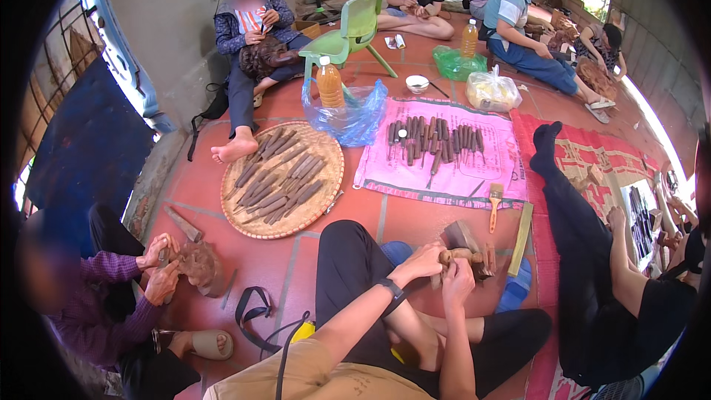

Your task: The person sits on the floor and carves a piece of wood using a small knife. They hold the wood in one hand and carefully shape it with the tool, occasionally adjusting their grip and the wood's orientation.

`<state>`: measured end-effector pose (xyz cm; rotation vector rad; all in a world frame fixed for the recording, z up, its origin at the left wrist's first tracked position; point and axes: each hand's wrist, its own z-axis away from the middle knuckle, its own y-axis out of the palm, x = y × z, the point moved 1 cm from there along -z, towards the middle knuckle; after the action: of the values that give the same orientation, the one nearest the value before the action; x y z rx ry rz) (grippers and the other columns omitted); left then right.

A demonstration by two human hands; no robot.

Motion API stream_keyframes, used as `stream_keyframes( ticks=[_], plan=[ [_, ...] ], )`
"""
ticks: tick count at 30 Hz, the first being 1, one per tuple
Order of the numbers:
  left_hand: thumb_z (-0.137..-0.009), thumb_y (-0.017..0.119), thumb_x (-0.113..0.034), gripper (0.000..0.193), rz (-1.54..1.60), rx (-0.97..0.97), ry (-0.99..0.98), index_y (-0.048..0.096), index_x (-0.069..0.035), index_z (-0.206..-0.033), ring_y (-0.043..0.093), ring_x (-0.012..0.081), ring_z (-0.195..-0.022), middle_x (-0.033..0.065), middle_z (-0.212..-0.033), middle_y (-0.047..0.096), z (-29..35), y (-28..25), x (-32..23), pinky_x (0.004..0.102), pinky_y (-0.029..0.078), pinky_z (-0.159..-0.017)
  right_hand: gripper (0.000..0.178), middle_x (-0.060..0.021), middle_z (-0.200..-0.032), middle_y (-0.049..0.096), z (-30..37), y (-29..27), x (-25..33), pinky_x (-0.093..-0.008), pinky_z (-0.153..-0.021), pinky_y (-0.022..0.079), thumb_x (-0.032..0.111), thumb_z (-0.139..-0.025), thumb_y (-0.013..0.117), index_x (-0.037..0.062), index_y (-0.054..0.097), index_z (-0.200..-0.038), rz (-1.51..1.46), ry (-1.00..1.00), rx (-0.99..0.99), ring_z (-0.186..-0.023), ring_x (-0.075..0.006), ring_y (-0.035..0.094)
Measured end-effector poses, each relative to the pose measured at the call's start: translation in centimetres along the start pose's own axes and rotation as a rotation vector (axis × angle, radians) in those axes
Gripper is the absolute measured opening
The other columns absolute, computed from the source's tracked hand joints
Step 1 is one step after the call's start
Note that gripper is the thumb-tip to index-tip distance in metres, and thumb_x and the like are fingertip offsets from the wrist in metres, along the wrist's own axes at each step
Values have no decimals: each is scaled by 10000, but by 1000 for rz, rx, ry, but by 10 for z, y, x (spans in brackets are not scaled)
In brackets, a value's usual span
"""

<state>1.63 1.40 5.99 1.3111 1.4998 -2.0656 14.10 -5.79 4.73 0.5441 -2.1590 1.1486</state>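
Over my crossed legs, my left hand (419,262) is closed around a small brown wood carving (453,255), with a dark watch on that wrist. My right hand (458,281) presses closed fingers against the same piece from the near side; whether a thin tool is also in it is hidden. Just beyond the hands, a wooden block (460,235) rests on the tiles, with another brown wood piece (487,259) beside it. A flat brush (495,207) lies farther off, bristles away from me.
Ahead, a pink sheet (370,170) bears rows of wooden-handled carving tools (437,137). To its left, a round woven tray (237,218) holds more tools. A wooden strip (521,241) lies at right. People carve at left and far; another person's dark-clad leg (574,252) stretches along the right.
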Motion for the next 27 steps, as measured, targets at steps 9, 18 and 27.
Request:
stream_keyframes(
  ticks=[9,18,27],
  plan=[
    [-728,610,-81,406,-22,38,10,650,27,-1117,609,423,-1086,231,-1107,655,-5,4,7,460,499,-930,56,-164,-872,667,5,2,-12,-458,-718,503,58,-896,618,30,640,-940,65,-65,-27,-833,-369,645],
    [-750,605,-87,385,-10,1,-9,650,26,-1115,605,419,-1104,226,-1137,641,-1,2,12,454,499,-935,55,-176,-864,665,-21,12,6,-470,-719,499,60,-885,627,25,636,-926,64,-35,8,-824,-385,644],
    [-730,599,-84,387,-2,35,-21,652,35,-1095,606,415,-1111,231,-1144,640,0,0,5,456,502,-927,45,-183,-847,659,-15,3,-2,-486,-706,490,56,-885,625,26,632,-918,-4,-6,5,-799,-401,634]
  ],
)
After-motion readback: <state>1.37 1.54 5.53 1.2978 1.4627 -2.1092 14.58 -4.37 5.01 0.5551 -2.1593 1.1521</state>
